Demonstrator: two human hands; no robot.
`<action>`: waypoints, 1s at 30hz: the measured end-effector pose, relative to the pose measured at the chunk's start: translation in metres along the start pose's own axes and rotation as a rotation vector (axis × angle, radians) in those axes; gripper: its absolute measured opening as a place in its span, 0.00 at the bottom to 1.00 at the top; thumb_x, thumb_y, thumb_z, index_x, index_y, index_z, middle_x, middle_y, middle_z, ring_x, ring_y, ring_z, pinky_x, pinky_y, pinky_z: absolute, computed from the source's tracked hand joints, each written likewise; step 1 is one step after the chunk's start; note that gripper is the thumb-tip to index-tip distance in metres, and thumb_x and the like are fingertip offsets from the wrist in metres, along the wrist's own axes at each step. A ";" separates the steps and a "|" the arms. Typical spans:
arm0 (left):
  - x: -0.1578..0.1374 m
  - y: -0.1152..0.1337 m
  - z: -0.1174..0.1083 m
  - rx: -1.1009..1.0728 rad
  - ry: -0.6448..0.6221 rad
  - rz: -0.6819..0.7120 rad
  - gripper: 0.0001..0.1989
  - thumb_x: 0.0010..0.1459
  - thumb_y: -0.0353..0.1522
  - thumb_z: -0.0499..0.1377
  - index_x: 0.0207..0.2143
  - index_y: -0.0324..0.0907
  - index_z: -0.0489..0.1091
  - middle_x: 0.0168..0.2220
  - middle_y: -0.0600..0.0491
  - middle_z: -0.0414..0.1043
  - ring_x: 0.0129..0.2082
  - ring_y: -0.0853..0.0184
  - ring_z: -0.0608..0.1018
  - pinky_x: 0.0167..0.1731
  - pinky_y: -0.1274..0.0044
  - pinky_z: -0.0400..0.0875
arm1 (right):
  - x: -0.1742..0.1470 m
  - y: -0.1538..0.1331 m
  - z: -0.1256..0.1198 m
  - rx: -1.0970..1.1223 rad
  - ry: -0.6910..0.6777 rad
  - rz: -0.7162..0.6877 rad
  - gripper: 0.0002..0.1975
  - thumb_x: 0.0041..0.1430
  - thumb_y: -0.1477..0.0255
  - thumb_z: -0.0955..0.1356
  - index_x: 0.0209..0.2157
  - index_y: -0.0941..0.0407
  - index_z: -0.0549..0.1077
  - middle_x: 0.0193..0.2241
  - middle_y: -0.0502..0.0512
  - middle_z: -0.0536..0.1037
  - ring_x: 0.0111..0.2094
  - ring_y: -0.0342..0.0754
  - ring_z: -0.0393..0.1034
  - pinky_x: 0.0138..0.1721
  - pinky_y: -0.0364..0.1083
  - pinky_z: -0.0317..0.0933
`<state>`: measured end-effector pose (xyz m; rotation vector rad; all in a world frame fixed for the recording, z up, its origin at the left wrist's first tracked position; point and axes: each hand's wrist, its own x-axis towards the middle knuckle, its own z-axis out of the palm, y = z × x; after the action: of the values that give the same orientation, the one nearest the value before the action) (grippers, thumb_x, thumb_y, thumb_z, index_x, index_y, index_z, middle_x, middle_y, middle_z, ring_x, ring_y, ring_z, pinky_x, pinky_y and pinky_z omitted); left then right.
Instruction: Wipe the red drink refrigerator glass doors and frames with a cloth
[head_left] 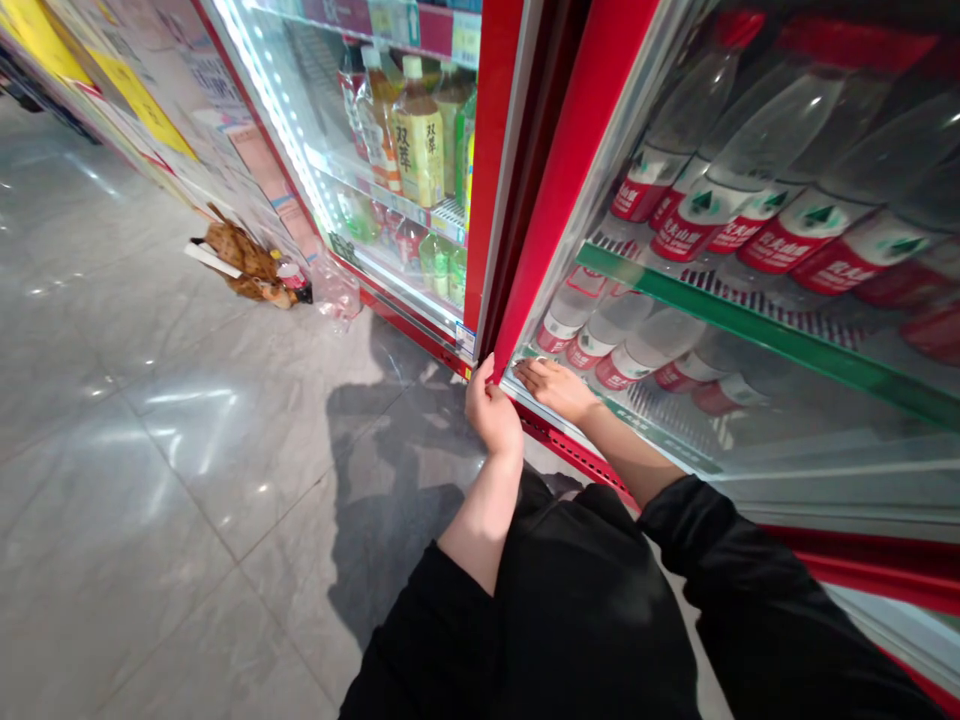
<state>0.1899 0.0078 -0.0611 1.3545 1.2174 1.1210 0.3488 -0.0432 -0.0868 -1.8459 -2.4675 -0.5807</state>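
My left hand (pixel 497 412) is at the lower corner of the red door frame (pixel 551 190), its palm turned to the edge and its fingers stretched upward. On the inside of that corner, my right hand (pixel 559 388) lies against the bottom of the glass door, fingers extended together. Whether something thin is under its fingertips, I cannot make out. Behind the glass, water bottles (pixel 690 225) with red and white labels stand in rows on a shelf with a green front strip (pixel 750 315). More bottles (pixel 630 350) stand on the level below, close to my right hand.
To the left, a lit drinks fridge (pixel 420 235) holds several bottled drinks. A brown crumpled item (pixel 244 260) and clear plastic wrap (pixel 337 290) lie on the grey tiled floor (pixel 187 520) by a wall of posters (pixel 202 90).
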 end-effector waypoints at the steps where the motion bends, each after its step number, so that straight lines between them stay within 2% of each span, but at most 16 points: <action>1: 0.000 0.000 0.000 -0.003 0.002 0.003 0.27 0.63 0.16 0.50 0.55 0.42 0.81 0.56 0.46 0.85 0.57 0.65 0.85 0.64 0.71 0.77 | -0.007 0.001 -0.002 0.001 0.014 0.002 0.20 0.74 0.82 0.62 0.60 0.63 0.78 0.55 0.66 0.85 0.59 0.54 0.75 0.56 0.51 0.73; 4: 0.000 0.000 0.001 -0.005 -0.003 0.010 0.27 0.64 0.17 0.50 0.54 0.42 0.81 0.55 0.47 0.85 0.57 0.65 0.85 0.63 0.71 0.78 | -0.014 0.004 -0.005 -0.002 0.077 0.069 0.23 0.75 0.81 0.61 0.66 0.65 0.73 0.60 0.68 0.83 0.63 0.55 0.73 0.59 0.52 0.72; 8: 0.002 -0.005 0.001 0.000 -0.042 -0.011 0.27 0.64 0.16 0.50 0.55 0.43 0.81 0.56 0.48 0.85 0.58 0.66 0.84 0.64 0.72 0.76 | 0.005 -0.002 0.007 -0.013 0.095 0.151 0.25 0.76 0.80 0.60 0.70 0.66 0.69 0.64 0.70 0.80 0.65 0.57 0.71 0.61 0.55 0.72; 12: 0.005 -0.018 0.003 -0.023 -0.212 -0.178 0.26 0.64 0.17 0.53 0.56 0.42 0.82 0.58 0.47 0.84 0.59 0.65 0.85 0.65 0.71 0.76 | 0.012 -0.015 0.026 0.006 0.044 0.091 0.25 0.72 0.81 0.62 0.67 0.65 0.72 0.60 0.70 0.83 0.64 0.57 0.73 0.60 0.55 0.74; 16: 0.005 -0.031 0.009 -0.052 -0.321 -0.291 0.23 0.64 0.18 0.58 0.54 0.41 0.83 0.55 0.45 0.86 0.57 0.62 0.86 0.63 0.71 0.77 | -0.015 -0.019 0.027 0.016 0.016 0.055 0.27 0.70 0.84 0.61 0.68 0.66 0.72 0.56 0.69 0.85 0.62 0.56 0.76 0.61 0.54 0.75; 20: 0.005 -0.036 0.011 -0.067 -0.309 -0.291 0.24 0.64 0.19 0.60 0.59 0.41 0.80 0.61 0.45 0.82 0.63 0.61 0.83 0.67 0.70 0.73 | -0.027 -0.013 0.013 0.018 0.042 0.082 0.29 0.73 0.83 0.59 0.72 0.66 0.67 0.62 0.69 0.82 0.66 0.56 0.73 0.65 0.54 0.72; 24: 0.009 -0.039 0.008 -0.083 -0.285 -0.245 0.26 0.63 0.20 0.63 0.62 0.45 0.78 0.62 0.48 0.82 0.64 0.60 0.81 0.69 0.67 0.72 | -0.001 -0.008 0.006 0.035 0.073 0.165 0.28 0.75 0.81 0.58 0.72 0.69 0.65 0.66 0.72 0.77 0.70 0.59 0.68 0.69 0.59 0.69; 27: 0.013 -0.041 0.006 -0.065 -0.294 -0.204 0.25 0.64 0.21 0.62 0.62 0.44 0.78 0.62 0.47 0.81 0.64 0.59 0.82 0.70 0.66 0.71 | 0.010 -0.010 0.007 0.044 0.039 0.141 0.27 0.75 0.82 0.59 0.72 0.69 0.66 0.64 0.72 0.79 0.70 0.59 0.68 0.69 0.59 0.69; 30: 0.016 -0.043 0.005 -0.032 -0.329 -0.198 0.25 0.66 0.20 0.59 0.62 0.43 0.78 0.63 0.46 0.81 0.63 0.60 0.82 0.69 0.66 0.72 | -0.010 -0.013 0.006 0.020 0.001 0.065 0.28 0.73 0.83 0.60 0.71 0.68 0.67 0.60 0.71 0.82 0.66 0.57 0.72 0.67 0.57 0.71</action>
<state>0.1911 0.0247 -0.1034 1.3018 1.0599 0.7418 0.3415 -0.0541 -0.0985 -1.9096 -2.3933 -0.5514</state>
